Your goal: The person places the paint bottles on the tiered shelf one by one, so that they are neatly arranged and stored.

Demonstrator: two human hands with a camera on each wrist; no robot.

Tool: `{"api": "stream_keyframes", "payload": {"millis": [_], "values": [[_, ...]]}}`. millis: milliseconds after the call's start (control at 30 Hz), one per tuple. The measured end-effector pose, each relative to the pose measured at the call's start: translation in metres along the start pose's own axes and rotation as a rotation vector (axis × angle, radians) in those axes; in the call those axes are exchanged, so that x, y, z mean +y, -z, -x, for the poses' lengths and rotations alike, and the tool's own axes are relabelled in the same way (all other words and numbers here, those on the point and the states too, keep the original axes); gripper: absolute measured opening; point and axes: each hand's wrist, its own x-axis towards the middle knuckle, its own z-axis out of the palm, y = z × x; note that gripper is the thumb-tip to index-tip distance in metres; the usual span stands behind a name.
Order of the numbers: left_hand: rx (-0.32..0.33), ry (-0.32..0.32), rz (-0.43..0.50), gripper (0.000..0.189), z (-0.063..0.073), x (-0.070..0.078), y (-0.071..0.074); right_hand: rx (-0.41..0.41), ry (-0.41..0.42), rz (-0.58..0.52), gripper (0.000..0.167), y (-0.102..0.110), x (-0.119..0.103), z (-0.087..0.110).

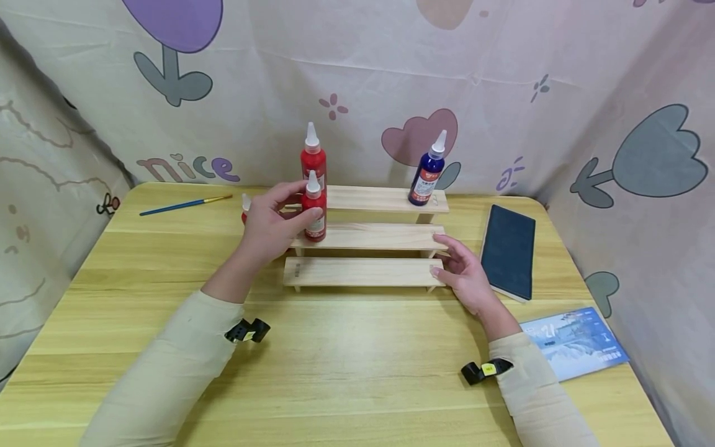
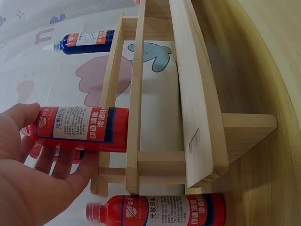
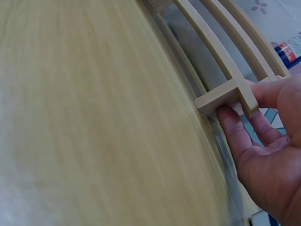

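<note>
My left hand (image 1: 267,222) holds a red ink bottle (image 1: 316,231) with a white pointed cap, upright at the left end of the middle step of a three-step wooden rack (image 1: 363,271). Its label faces out in the left wrist view. Behind it, a second red bottle (image 1: 313,158) stands on the top step. A third red bottle (image 2: 164,210) is beside the rack's left end, mostly hidden by my hand in the head view. At the top step's right end is a dark blue bottle (image 1: 426,180). My right hand (image 1: 468,276) grips the rack's right end, fingers around the wood.
A blue paintbrush (image 1: 184,207) lies at the table's back left. To the right of the rack are a dark notebook (image 1: 508,251) and a blue-white printed card (image 1: 578,341), partly under the right sleeve. A patterned cloth (image 1: 357,74) hangs behind the table.
</note>
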Motion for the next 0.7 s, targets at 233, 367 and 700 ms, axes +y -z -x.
{"api": "stream_keyframes", "payload": {"millis": [233,367,700], "values": [[0.002,-0.002,0.004,0.051,-0.0004,-0.0019,0.0000,0.002,0.000,-0.016,0.068,-0.0007,-0.0003,0.0003],[0.004,-0.018,0.009,0.051,0.0003,-0.0020,0.0001,0.001,0.001,-0.027,0.068,-0.0005,-0.0002,0.0000],[-0.001,-0.036,0.055,0.052,0.0054,-0.0037,0.0076,-0.002,-0.008,-0.022,0.067,0.0001,0.0009,0.0008]]}}
